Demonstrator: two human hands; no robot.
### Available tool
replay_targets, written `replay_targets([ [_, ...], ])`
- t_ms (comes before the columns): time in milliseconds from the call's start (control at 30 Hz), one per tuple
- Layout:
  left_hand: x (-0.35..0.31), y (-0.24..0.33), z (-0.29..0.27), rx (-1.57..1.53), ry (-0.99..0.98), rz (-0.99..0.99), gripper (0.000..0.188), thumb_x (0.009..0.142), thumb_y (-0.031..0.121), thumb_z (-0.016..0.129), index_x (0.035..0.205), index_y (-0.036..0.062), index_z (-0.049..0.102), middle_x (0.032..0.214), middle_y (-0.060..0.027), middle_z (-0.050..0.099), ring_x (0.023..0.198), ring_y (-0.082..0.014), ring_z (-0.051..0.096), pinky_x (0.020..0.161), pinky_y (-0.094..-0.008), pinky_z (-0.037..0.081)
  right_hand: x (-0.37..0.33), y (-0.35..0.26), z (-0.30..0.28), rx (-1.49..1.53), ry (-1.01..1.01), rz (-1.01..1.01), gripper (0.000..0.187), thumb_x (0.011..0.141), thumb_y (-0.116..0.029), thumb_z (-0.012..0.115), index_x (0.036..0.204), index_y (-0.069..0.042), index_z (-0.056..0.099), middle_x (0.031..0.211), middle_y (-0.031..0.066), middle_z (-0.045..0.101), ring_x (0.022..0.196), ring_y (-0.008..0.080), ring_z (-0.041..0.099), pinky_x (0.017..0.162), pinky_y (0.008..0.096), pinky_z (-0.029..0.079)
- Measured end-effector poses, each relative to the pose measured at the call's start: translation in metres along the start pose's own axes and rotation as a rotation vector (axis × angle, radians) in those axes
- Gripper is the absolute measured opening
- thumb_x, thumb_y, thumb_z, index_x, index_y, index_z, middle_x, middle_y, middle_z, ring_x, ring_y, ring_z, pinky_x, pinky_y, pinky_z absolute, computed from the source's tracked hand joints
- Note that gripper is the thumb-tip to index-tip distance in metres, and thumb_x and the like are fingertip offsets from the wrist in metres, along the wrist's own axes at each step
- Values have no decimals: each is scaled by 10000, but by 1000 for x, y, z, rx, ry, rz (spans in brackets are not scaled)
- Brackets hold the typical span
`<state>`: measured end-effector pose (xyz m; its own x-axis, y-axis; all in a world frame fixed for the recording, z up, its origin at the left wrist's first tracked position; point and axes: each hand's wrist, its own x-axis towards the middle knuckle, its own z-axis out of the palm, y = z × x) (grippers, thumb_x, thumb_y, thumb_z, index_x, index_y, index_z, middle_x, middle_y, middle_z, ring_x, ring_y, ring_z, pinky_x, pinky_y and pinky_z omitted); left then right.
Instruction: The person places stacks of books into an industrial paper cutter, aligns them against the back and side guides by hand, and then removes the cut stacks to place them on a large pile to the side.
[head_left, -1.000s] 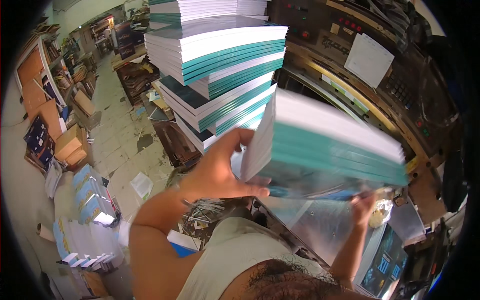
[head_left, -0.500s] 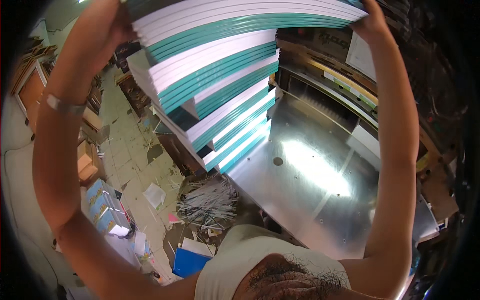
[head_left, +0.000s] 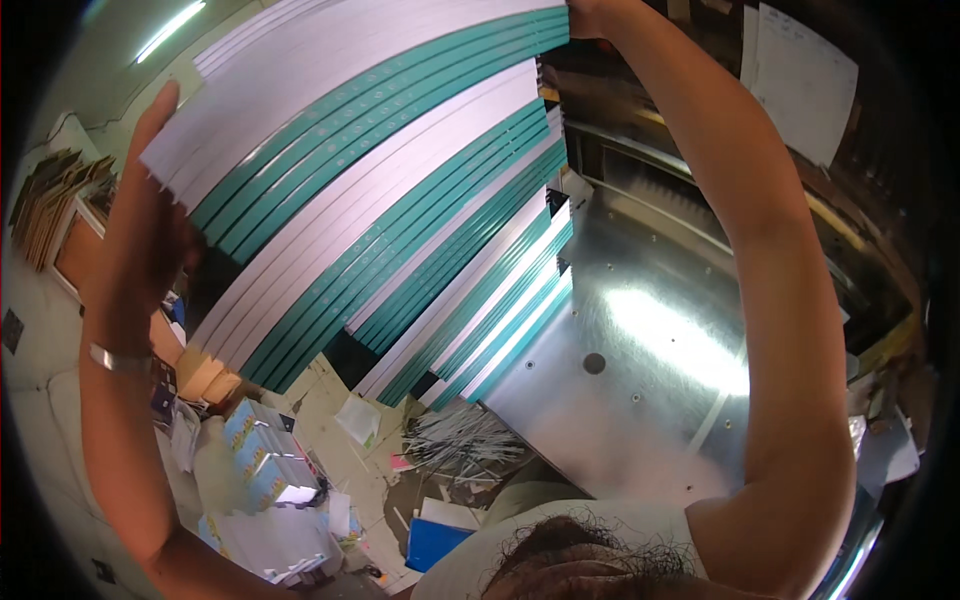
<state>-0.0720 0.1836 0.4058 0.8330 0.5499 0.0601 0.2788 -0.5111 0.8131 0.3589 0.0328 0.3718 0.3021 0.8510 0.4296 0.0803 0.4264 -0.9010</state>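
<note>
A tall stack of books with teal spines and white page edges (head_left: 390, 250) rises beside the metal table surface, in layers of alternating direction. My left hand (head_left: 163, 205) is closed round the left end of the topmost batch of books (head_left: 340, 120), its thumb up along the edge and its fingers lower down. At the other end, my right hand (head_left: 592, 17) grips the same batch at its right corner; its fingers are partly hidden behind the books. The batch sits at the top of the stack, and whether it is touching the layer below I cannot tell.
The shiny metal machine table (head_left: 640, 420) lies to the right of the stack. Below it on the floor is a heap of paper strips (head_left: 462, 440), near a blue sheet-like item (head_left: 438, 543). Bundled printed booklets (head_left: 270, 455) stand at lower left. A white sheet (head_left: 800, 85) hangs at right.
The view has swung, with the stack now larger and further down in it. Both hands still hold the top batch, whose left end now appears lower and further left.
</note>
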Motion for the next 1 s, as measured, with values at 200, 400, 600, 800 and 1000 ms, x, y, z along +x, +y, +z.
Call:
replay_targets([
  [200,-7,-17,4,-55,292,219,685,1070,570,432,1595,137,356,1456,-117,557,1275,-220,595,1012,-348,532,-38,-7,16,-318,-6,105,880,965,-760,390,1541,-97,436,1532,188,484,1321,428,539,1090,583,423],
  [400,-16,-55,93,174,724,673,632,998,492,501,1471,77,439,1381,-124,574,1245,-255,590,1061,-409,480,-162,58,2,-78,521,-18,809,1033,-645,441,1498,18,442,1315,256,641,1189,390,639,999,507,507],
  [600,-89,-123,238,208,812,1081,524,927,348,594,1337,31,512,1286,-137,602,1205,-277,597,1093,-451,436,-360,211,-32,-139,840,48,581,1023,-485,597,1416,-57,562,1223,172,684,933,229,707,777,357,575],
  [800,-18,-128,449,-207,-203,836,423,856,203,688,1203,-15,585,1191,-150,631,1165,-300,603,1125,-493,392,-566,244,-180,-712,1799,16,725,879,-298,799,1468,-38,463,1391,204,563,1217,302,597,745,384,593],
  [1000,90,-134,663,-412,-634,497,930,845,309,835,1571,6,339,1517,-215,460,1440,-326,415,1189,-459,346,-619,226,-283,-546,1968,-5,1218,802,-156,833,1654,-146,-38,1673,153,168,1365,376,446,789,453,648],
])
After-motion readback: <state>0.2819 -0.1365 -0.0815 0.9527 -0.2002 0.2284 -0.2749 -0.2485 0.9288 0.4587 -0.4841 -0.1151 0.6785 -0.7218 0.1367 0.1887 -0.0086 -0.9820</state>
